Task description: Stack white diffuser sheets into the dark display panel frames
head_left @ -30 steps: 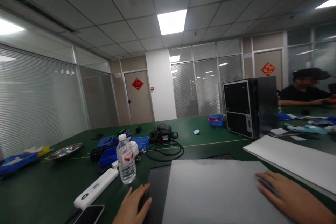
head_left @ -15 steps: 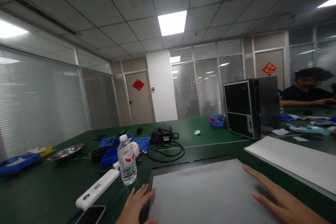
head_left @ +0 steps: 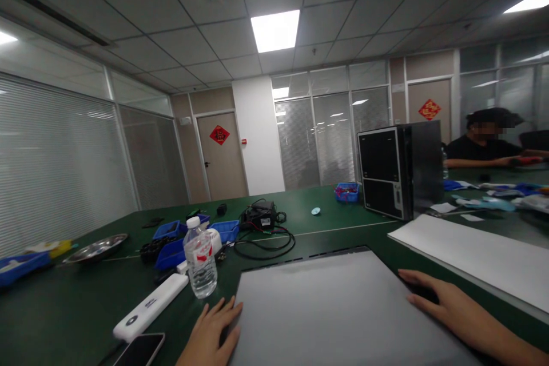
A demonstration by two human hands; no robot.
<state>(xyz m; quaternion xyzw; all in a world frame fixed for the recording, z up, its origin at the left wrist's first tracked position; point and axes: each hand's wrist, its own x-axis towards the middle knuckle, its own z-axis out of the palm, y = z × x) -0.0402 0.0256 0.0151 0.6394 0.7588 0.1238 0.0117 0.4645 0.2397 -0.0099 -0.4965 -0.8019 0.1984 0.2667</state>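
A flat, light grey metal panel lies in front of me, its far edge along a dark slotted rim. It looks like the side cover of a computer case. At the panel's left edge rests my left hand, fingers spread and fingertips touching the side. My right hand is by the right edge, fingers stretched out and the thumb apart from them. Neither hand closes round anything. A water bottle stands upright just beyond my left hand.
To the left lie a white power strip, a phone and a metal dish. Blue trays and a black adapter with cable sit further back. A computer tower, a white board and a person are on the right.
The panel has shifted over the dark frame, covering the strip that showed along its left and far edges. Both hands moved with it along the sides. The view turned slightly right.
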